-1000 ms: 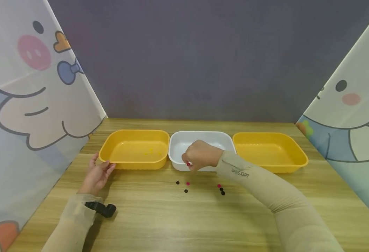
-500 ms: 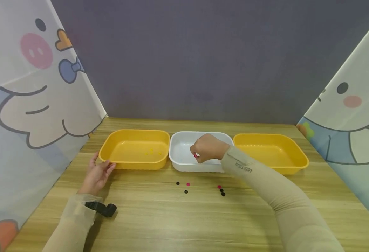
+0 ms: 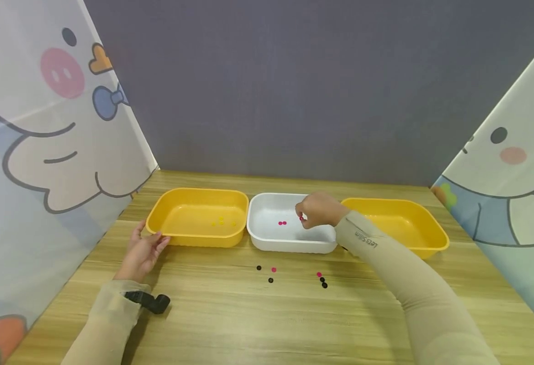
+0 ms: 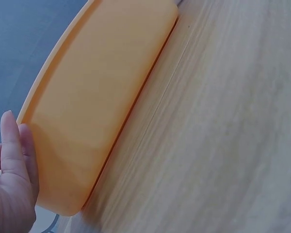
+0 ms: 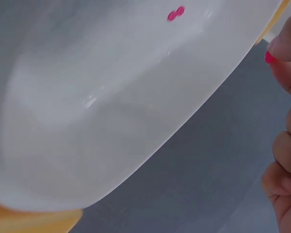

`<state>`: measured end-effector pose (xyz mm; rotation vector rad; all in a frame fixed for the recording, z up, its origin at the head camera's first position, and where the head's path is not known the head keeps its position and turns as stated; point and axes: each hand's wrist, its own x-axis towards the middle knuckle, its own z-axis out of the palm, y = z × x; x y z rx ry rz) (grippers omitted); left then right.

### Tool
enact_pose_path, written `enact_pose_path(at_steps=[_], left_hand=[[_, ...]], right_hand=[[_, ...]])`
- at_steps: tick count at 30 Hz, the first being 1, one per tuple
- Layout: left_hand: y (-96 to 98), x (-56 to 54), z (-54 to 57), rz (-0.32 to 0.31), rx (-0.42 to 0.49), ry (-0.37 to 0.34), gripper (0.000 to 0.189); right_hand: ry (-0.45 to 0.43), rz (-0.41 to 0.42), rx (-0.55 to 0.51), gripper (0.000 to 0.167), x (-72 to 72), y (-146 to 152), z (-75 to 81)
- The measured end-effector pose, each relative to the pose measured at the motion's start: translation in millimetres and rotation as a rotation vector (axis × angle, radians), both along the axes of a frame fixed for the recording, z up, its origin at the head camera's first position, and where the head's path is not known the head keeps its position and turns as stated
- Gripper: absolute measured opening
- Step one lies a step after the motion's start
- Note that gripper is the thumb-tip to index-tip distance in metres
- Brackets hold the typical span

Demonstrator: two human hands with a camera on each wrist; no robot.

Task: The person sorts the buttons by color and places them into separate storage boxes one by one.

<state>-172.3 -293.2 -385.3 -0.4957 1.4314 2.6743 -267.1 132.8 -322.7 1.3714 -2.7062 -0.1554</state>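
My right hand (image 3: 320, 209) is over the right part of the white tray (image 3: 289, 246), pinching a small pink button (image 5: 270, 58) between thumb and index fingertip. Inside that tray, two pink buttons (image 3: 282, 223) lie side by side on the floor. My left hand (image 3: 140, 256) is at the front left corner of the left yellow tray (image 3: 203, 239). Its fingers (image 4: 12, 145) look straight along the outer wall in the left wrist view. Several small yellow pieces (image 3: 221, 220) lie in this tray.
On the wooden table (image 3: 230, 319), in front of the white tray, lie loose black buttons (image 3: 271, 280) and pink buttons (image 3: 319, 274). A second yellow tray (image 3: 399, 228) stands at the right, partly covered by my right sleeve (image 3: 362, 241). A dark panel (image 3: 289, 91) rises behind.
My right hand has moved right and back, from the white tray's front rim to over its inside, still pinching the pink button. Two pink buttons in that tray have come into view.
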Motion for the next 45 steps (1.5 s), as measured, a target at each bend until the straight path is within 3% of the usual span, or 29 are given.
enact_pose_path(at_steps=[13,24,30,45], left_hand=[[2.9,1.3,7.6,0.001,-0.006,-0.019,0.084],[5.1,-1.7,7.9,0.010,-0.012,-0.051,0.081],[3.3,-1.9,10.0,0.004,-0.015,-0.048,0.081],[4.2,-2.7,10.9,0.002,-0.025,-0.057,0.082]], right_hand=[[-0.064,-0.096,-0.059,0.006,-17.7,10,3.8],[-0.068,-0.186,-0.012,0.009,-33.0,4,16.2],[-0.094,-0.190,-0.001,0.010,-39.5,-2,19.1],[-0.157,-0.194,0.057,0.011,-44.2,-7,8.9]])
